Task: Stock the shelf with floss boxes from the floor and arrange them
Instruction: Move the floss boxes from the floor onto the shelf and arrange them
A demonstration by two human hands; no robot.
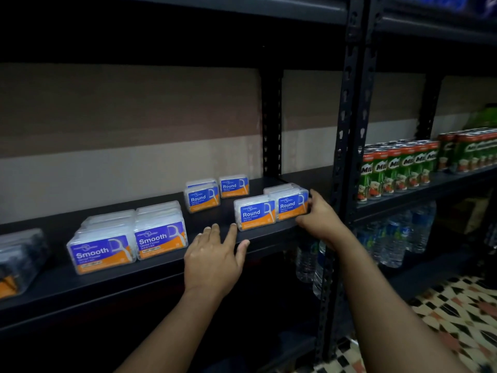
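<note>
Clear floss boxes with blue and orange labels stand on a dark shelf (150, 273). Two "Smooth" stacks (102, 251) (160, 238) sit at the left front. Two "Round" boxes (202, 198) (234, 186) stand further back. At the right front are two more "Round" boxes (255, 214) (290, 205). My right hand (320, 216) touches the right side of the rightmost box, thumb up against its end. My left hand (215, 259) lies flat on the shelf edge with fingers spread, its fingertips just left of the front "Round" box.
A dark-wrapped pack (18, 259) sits at the far left of the shelf. A black perforated upright (347, 157) divides the racks. Right of it stand Milo cans (398, 168), with water bottles (395, 238) below. The floor (443, 319) has patterned tiles.
</note>
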